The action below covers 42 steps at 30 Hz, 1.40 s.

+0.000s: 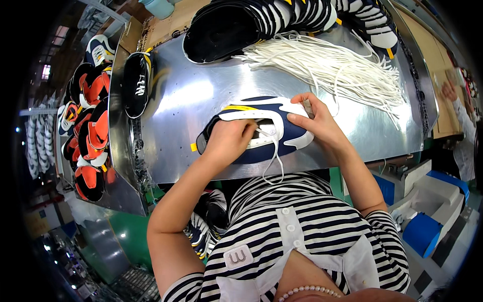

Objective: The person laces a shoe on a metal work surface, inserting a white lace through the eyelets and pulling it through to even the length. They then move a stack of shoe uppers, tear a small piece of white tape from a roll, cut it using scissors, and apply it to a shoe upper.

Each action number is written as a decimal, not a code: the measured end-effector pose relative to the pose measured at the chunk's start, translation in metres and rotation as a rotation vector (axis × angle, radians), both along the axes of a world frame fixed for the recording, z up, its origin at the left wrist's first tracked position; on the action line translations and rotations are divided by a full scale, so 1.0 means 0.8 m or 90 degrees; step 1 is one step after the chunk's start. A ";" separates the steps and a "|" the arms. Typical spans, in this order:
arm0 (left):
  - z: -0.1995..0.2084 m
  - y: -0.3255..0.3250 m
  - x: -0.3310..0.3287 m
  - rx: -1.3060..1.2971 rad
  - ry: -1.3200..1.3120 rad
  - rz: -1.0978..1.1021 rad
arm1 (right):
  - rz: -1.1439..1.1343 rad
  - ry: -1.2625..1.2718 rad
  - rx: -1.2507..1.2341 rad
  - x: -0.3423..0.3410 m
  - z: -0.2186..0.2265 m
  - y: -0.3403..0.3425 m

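Note:
A navy, white and yellow sneaker (pixel 294 132) lies on the metal tabletop in front of me, its toe to the right. My right hand (pixel 318 121) grips the toe end, thumb on top and fingers along the far side. At the shoe's opening, my left hand (pixel 229 138) is closed, with its fingertips dipped in beside the eyelet row. What these fingers pinch is hidden; a white strand shows close to them. A white shoelace (pixel 276 156) comes out of the throat and hangs in a loop over the near side.
White laces (pixel 327 68) lie in a heap at the far right, beside a curved row of nested shoe uppers (pixel 282 20). One dark shoe (pixel 137 85) stands by the table's left edge (pixel 123 116). Orange-lined shoes (pixel 93 133) are stacked beyond it. Another person's hand (pixel 449 90) shows far right.

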<state>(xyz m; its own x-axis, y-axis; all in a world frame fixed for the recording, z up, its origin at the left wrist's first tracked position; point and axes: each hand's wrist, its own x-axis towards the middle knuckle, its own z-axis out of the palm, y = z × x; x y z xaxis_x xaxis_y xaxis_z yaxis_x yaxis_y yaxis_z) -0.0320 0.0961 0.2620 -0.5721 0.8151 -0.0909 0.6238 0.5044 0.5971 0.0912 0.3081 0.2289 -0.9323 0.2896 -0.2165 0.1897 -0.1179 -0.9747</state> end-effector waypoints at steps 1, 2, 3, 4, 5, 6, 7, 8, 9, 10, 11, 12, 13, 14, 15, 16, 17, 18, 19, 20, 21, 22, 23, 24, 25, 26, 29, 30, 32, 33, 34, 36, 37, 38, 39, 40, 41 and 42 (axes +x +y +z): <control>0.004 -0.008 0.000 0.024 0.074 -0.005 | 0.010 0.002 0.021 0.001 0.002 0.000; 0.010 -0.018 0.001 0.048 0.149 -0.010 | 0.021 0.004 0.041 0.002 0.008 0.000; 0.024 -0.031 0.000 0.064 0.163 0.017 | 0.034 0.010 0.058 0.001 0.011 -0.001; 0.037 -0.043 -0.004 0.084 0.177 0.037 | 0.011 -0.016 0.036 0.002 0.009 0.005; 0.041 -0.053 -0.011 0.152 0.262 0.042 | -0.012 -0.001 -0.002 0.001 -0.006 0.015; 0.051 -0.068 -0.021 0.123 0.331 0.055 | -0.008 0.013 -0.008 0.002 -0.008 0.017; 0.047 -0.092 -0.039 0.103 0.448 0.107 | 0.002 0.029 -0.011 0.002 -0.004 0.019; 0.053 -0.116 -0.062 0.120 0.409 0.161 | -0.009 0.031 -0.015 0.003 0.000 0.023; 0.067 -0.147 -0.077 0.056 0.412 0.296 | -0.005 0.038 -0.028 0.004 0.010 0.023; 0.056 -0.211 -0.112 0.049 0.504 0.345 | -0.004 0.046 -0.035 0.006 0.016 0.022; 0.053 -0.269 -0.131 -0.029 0.535 0.409 | 0.005 0.057 -0.001 0.006 0.010 0.025; 0.051 -0.305 -0.133 -0.052 0.543 0.446 | 0.011 0.069 0.036 0.005 0.001 0.031; 0.053 -0.299 -0.132 -0.068 0.540 0.480 | 0.010 0.074 0.082 0.004 -0.004 0.036; 0.040 -0.284 -0.128 -0.002 0.517 0.426 | 0.021 0.039 0.131 0.004 -0.001 0.038; 0.041 -0.222 -0.101 0.061 0.491 0.369 | 0.012 0.011 0.197 0.003 0.001 0.040; 0.061 -0.147 -0.061 0.104 0.313 0.330 | 0.000 -0.019 0.264 0.002 0.003 0.043; 0.077 -0.099 -0.022 0.129 0.260 0.228 | -0.001 -0.039 0.328 -0.003 0.008 0.044; 0.096 -0.060 0.004 0.238 0.136 0.007 | 0.034 -0.060 0.491 -0.006 0.007 0.050; 0.122 -0.025 0.021 0.294 0.020 -0.215 | -0.012 0.068 0.666 -0.009 -0.004 0.047; 0.116 -0.010 0.023 0.330 0.073 -0.212 | -0.027 0.071 0.713 -0.014 0.002 0.043; 0.105 0.007 0.021 0.369 0.123 -0.211 | -0.046 0.066 0.762 -0.016 0.007 0.040; 0.105 0.017 0.006 0.334 0.221 -0.130 | -0.120 0.112 0.740 -0.017 0.011 0.039; 0.104 0.023 -0.003 0.297 0.317 -0.049 | -0.145 0.071 0.637 -0.011 0.015 0.042; 0.096 0.024 -0.006 0.337 0.328 -0.024 | -0.171 0.031 0.524 -0.004 0.014 0.042; 0.092 0.025 -0.004 0.346 0.255 -0.036 | -0.196 -0.007 0.410 0.001 0.017 0.040; 0.091 0.029 0.001 0.353 0.183 -0.048 | -0.189 0.038 0.228 0.002 0.024 0.037; 0.073 0.052 0.013 0.364 0.053 -0.060 | -0.109 0.247 0.228 -0.009 0.033 0.010; 0.070 0.060 0.013 0.358 0.072 -0.046 | -0.078 0.266 0.225 -0.015 0.039 0.006; 0.052 0.064 0.002 0.350 0.106 -0.021 | 0.014 0.183 0.074 -0.026 0.044 0.000; 0.050 0.063 0.000 0.342 0.056 0.010 | 0.058 0.142 0.001 -0.031 0.047 -0.002; 0.049 0.062 0.000 0.334 0.006 0.042 | 0.059 0.070 -0.085 -0.032 0.053 -0.006; 0.044 0.053 0.003 0.348 0.021 0.116 | 0.005 0.075 -0.137 -0.035 0.031 -0.007; 0.041 0.041 0.005 0.346 0.060 0.133 | -0.025 0.076 -0.164 -0.035 0.019 -0.005; 0.040 0.023 0.006 0.344 0.099 0.149 | -0.029 0.085 -0.197 -0.033 0.014 -0.002; 0.038 0.006 0.005 0.336 0.140 0.169 | -0.042 0.088 -0.212 -0.034 0.013 -0.006; 0.034 0.000 0.002 0.319 0.131 0.160 | -0.055 0.090 -0.226 -0.035 0.014 -0.010; 0.030 -0.006 0.000 0.302 0.121 0.150 | -0.068 0.091 -0.240 -0.036 0.015 -0.014; 0.028 -0.011 -0.001 0.290 0.117 0.145 | -0.075 0.071 -0.149 -0.039 0.018 -0.015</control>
<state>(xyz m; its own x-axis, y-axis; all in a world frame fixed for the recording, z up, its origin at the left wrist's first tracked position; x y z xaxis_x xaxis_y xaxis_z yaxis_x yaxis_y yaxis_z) -0.0326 0.0873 0.2844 -0.7122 0.6016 0.3616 0.6438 0.3547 0.6780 0.0601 0.2957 0.2433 -0.9168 0.3524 -0.1881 0.0543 -0.3565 -0.9327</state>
